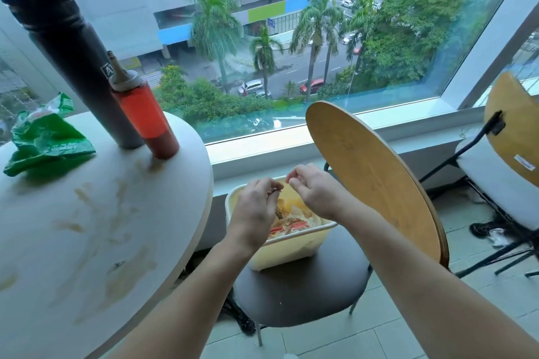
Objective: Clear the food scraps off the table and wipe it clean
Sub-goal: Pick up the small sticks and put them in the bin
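A round white table [87, 242] on the left carries brownish smears and a small dark crumb [119, 264]. To its right a pale plastic bin [287, 251] full of food scraps and wrappers sits on a dark chair seat [303, 291]. Both hands hover over the bin. My left hand [253, 210] has its fingers curled, pinching a small dark scrap [275, 191] at the fingertips. My right hand [313, 192] is just beside it, fingers bunched together; whether it holds anything is hidden.
On the table stand a tall black flask [73, 52] and a red sauce bottle [145, 114], with a crumpled green wrapper [43, 143] at the far left. The chair's wooden backrest [373, 181] rises right of the bin. Another chair [507, 140] stands far right by the window.
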Demonstrator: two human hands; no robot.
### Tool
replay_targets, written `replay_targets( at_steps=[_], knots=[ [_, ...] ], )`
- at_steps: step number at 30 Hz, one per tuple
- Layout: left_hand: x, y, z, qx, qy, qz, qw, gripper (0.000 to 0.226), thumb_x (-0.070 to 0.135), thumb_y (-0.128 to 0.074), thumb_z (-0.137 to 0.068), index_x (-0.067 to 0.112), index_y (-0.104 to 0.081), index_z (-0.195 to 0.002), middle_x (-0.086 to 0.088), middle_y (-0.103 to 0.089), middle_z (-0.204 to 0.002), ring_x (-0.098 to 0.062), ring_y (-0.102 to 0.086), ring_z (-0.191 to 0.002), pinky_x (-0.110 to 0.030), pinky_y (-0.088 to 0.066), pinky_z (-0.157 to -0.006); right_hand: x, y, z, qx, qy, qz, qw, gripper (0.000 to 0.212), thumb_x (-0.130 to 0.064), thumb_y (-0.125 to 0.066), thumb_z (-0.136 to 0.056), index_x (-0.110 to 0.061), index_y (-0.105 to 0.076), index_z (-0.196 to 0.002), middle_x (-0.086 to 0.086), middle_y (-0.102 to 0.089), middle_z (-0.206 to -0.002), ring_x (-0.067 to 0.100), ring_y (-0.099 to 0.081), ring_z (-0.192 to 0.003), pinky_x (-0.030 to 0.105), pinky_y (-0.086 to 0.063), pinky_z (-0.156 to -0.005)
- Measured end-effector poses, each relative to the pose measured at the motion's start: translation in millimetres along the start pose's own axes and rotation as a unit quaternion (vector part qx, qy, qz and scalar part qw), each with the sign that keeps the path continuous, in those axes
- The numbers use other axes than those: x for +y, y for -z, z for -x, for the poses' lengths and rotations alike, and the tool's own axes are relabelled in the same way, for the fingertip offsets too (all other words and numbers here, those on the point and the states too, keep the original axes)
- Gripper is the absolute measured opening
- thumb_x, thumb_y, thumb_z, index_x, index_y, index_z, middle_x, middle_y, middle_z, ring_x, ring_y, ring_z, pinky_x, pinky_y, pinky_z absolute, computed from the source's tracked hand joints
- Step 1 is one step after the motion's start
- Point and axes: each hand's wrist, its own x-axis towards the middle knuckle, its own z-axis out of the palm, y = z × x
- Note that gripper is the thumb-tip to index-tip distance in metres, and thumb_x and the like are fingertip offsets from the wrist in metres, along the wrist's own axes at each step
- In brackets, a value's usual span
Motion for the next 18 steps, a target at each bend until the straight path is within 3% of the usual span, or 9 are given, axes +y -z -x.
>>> replay_targets(
  at_steps=[5,7,11,14,18],
  knots=[
    [-6,-13,-3,-0.037,0.015,-0.004,0.999,0.02,0.018,-0.052,-0.104,0.016,-0.068,-0.116,0.002,-0.064,-0.11,-0.006,-0.054,-0.096,0.001,-0.034,-0.079,11,-7,-4,-0.029,-0.007,0.028,0.999,0.023,-0.031,-0.047,-0.104,-0.025,-0.065,-0.116,0.001,-0.057,-0.115,0.02,-0.051,-0.114,0.041,-0.045,-0.102],
    [-10,-17,-4,-0.077,0.034,-0.014,0.996,0.026,0.023,-0.051,-0.105,0.017,-0.065,-0.126,0.002,-0.061,-0.12,-0.01,-0.055,-0.108,-0.002,-0.033,-0.086,15,-7,-4,-0.041,-0.01,0.048,0.998,0.025,-0.032,-0.05,-0.103,-0.025,-0.066,-0.12,0.001,-0.059,-0.124,0.017,-0.049,-0.122,0.036,-0.042,-0.106],
    [-17,-18,-3,-0.198,0.077,-0.116,0.97,0.05,0.046,-0.055,-0.099,0.026,-0.052,-0.145,-0.001,-0.05,-0.146,-0.018,-0.039,-0.139,-0.029,-0.032,-0.113,18,-1,-2,-0.042,-0.018,0.073,0.996,0.032,-0.038,-0.057,-0.098,-0.025,-0.067,-0.125,-0.003,-0.061,-0.131,0.013,-0.056,-0.12,0.031,-0.045,-0.102],
    [-10,-9,-3,-0.19,0.08,-0.133,0.969,0.042,0.047,-0.055,-0.098,0.027,-0.059,-0.135,-0.001,-0.054,-0.14,-0.019,-0.047,-0.131,-0.036,-0.042,-0.109,12,7,2,-0.019,-0.019,0.077,0.997,0.033,-0.038,-0.058,-0.098,-0.024,-0.067,-0.126,-0.005,-0.066,-0.127,0.014,-0.062,-0.112,0.034,-0.052,-0.097],
    [5,10,1,-0.158,0.069,-0.133,0.976,0.039,0.045,-0.053,-0.1,0.024,-0.06,-0.132,0.002,-0.065,-0.127,-0.015,-0.061,-0.113,-0.032,-0.05,-0.096,-7,17,10,0.026,0.007,0.081,0.996,0.024,-0.039,-0.056,-0.099,-0.024,-0.068,-0.113,-0.006,-0.071,-0.102,0.011,-0.064,-0.086,0.03,-0.056,-0.074]
  ],
)
